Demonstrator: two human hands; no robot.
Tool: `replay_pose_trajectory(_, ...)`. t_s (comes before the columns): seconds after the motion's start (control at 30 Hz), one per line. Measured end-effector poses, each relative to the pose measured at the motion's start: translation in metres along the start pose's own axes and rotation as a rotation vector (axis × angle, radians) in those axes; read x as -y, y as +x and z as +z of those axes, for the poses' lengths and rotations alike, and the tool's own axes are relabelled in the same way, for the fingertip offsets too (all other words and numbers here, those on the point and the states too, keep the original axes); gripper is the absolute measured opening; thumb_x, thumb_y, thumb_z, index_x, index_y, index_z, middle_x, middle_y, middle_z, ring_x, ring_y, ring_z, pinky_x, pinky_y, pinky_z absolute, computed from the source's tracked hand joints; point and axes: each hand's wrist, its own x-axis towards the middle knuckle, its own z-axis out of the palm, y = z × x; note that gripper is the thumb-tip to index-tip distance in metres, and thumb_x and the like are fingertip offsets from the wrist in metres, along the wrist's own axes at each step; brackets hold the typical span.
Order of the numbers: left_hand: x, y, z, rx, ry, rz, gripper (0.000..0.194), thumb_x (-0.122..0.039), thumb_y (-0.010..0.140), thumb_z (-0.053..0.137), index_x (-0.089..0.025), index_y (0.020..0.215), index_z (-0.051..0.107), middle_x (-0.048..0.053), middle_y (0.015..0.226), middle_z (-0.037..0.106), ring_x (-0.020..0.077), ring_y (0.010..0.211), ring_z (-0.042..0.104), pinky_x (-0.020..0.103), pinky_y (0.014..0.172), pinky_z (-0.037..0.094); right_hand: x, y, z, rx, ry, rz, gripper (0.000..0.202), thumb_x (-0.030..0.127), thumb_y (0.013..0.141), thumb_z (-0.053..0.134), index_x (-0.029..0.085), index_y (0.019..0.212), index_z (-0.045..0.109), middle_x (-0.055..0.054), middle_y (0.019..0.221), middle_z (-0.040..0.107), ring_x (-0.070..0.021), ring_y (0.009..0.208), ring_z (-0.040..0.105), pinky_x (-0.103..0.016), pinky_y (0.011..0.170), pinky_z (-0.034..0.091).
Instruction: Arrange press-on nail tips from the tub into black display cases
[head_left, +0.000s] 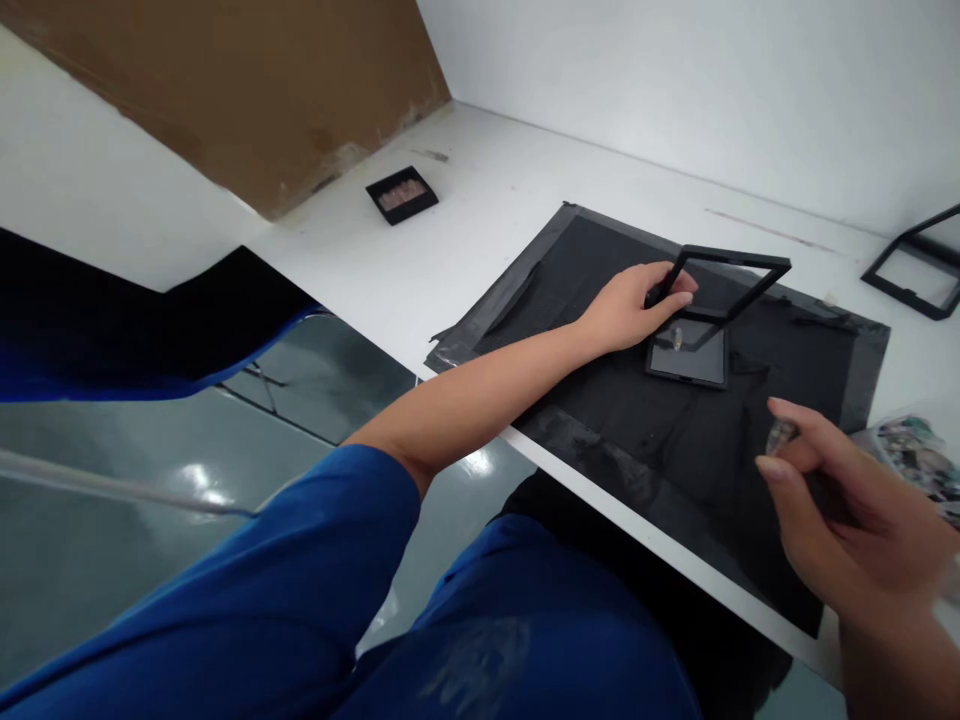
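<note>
My left hand (637,305) grips the left edge of a black-framed case (739,258), whose upper frame stands tilted open above its lower half. The lower half, with a clear grey film (694,362), rests on a black mat (600,400). A small shiny piece (677,338) shows at the film, near my left thumb. To the right and nearer to me, my right hand (847,490) pinches a small glassy piece (780,436) between thumb and forefinger, above the mat and apart from the case.
A clear container (911,445) of many small pieces is at the right, partly behind my right hand. Another open black-framed case (919,270) stands at the far right. A black tray with pinkish pieces (403,195) lies on the white table (495,180) at the back left.
</note>
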Motion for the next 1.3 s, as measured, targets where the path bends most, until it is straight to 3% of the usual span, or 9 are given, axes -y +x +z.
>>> replay_pose_trajectory(0.17,-0.010,-0.005,0.003,0.221,-0.213,0.081,0.035,-0.044,0.093,0.063,-0.012,0.107,0.071,0.008,0.110,0.076,0.0158,0.102,0.069,0.029,0.095,0.051,-0.010,0.009,0.005,0.136,0.006,0.017,0.047,0.031,0.094,0.065,0.030,0.141,0.061,0.004,0.075,0.060,-0.0096,0.064,0.058,-0.023,0.066,0.051)
replay_pose_trajectory(0.33,-0.021,-0.011,0.000,0.418,-0.256,0.154,0.038,-0.048,0.094,0.062,-0.013,0.106,0.073,0.009,0.110,0.076,0.0177,0.103,0.071,0.030,0.094,0.053,-0.020,0.010,0.009,0.271,-0.262,0.004,0.046,0.043,0.101,0.052,0.023,0.141,0.061,0.002,0.076,0.062,-0.0105,0.061,0.056,-0.024,0.058,0.044)
replay_pose_trajectory(0.47,-0.023,-0.015,-0.001,0.446,-0.268,0.154,0.040,-0.049,0.093,0.064,-0.016,0.113,0.070,0.009,0.111,0.076,0.0176,0.105,0.070,0.031,0.098,0.053,-0.022,0.007,0.011,0.332,-0.361,0.015,0.050,0.052,0.101,0.048,0.024,0.140,0.062,0.004,0.066,0.057,-0.0107,0.054,0.051,-0.024,0.051,0.037)
replay_pose_trajectory(0.57,-0.020,-0.015,0.002,0.482,-0.234,0.171,0.059,-0.051,0.084,0.074,-0.016,0.130,0.061,0.009,0.118,0.073,0.0192,0.110,0.068,0.031,0.099,0.053,-0.022,0.007,0.012,0.324,-0.390,0.052,0.052,0.057,0.099,0.049,0.027,0.139,0.064,0.005,0.059,0.051,-0.0097,0.047,0.046,-0.023,0.047,0.033)
replay_pose_trajectory(0.67,-0.016,-0.015,0.005,0.478,-0.132,0.216,0.075,-0.053,0.079,0.078,-0.014,0.139,0.054,0.012,0.126,0.069,0.0228,0.115,0.066,0.034,0.100,0.052,-0.020,0.009,0.012,0.318,-0.411,0.092,0.055,0.060,0.097,0.050,0.030,0.143,0.060,0.003,0.066,0.056,-0.0115,0.054,0.053,-0.023,0.050,0.037)
replay_pose_trajectory(0.8,-0.014,-0.015,0.007,0.469,-0.112,0.228,0.073,-0.049,0.081,0.077,-0.013,0.140,0.053,0.012,0.125,0.069,0.0232,0.115,0.066,0.034,0.100,0.051,-0.018,0.011,0.011,0.311,-0.372,0.183,0.061,0.063,0.095,0.052,0.030,0.146,0.057,0.002,0.071,0.057,-0.0135,0.060,0.055,-0.026,0.055,0.039)
replay_pose_trajectory(0.97,-0.014,-0.014,0.006,0.458,-0.117,0.199,0.062,-0.045,0.083,0.074,-0.016,0.135,0.057,0.011,0.126,0.070,0.0213,0.113,0.067,0.033,0.096,0.052,-0.020,0.011,0.012,0.262,-0.244,0.345,0.049,0.064,0.089,0.060,0.030,0.122,0.072,0.005,0.062,0.048,-0.0100,0.052,0.045,-0.027,0.056,0.039)
replay_pose_trajectory(1.13,-0.020,-0.016,0.003,0.439,-0.171,0.132,0.054,-0.049,0.087,0.070,-0.019,0.131,0.063,0.008,0.119,0.073,0.0195,0.108,0.069,0.032,0.095,0.053,-0.017,0.012,0.018,0.217,-0.233,0.424,0.045,0.064,0.087,0.061,0.031,0.115,0.075,0.005,0.059,0.047,-0.0109,0.052,0.046,-0.027,0.056,0.038)
replay_pose_trajectory(1.3,-0.022,-0.014,0.001,0.480,-0.152,0.137,0.063,-0.044,0.079,0.079,-0.015,0.132,0.063,0.010,0.121,0.073,0.0222,0.112,0.069,0.034,0.100,0.053,-0.010,0.015,0.027,0.134,-0.332,0.450,0.040,0.061,0.088,0.062,0.030,0.110,0.075,0.006,0.056,0.050,-0.0116,0.050,0.047,-0.028,0.058,0.034)
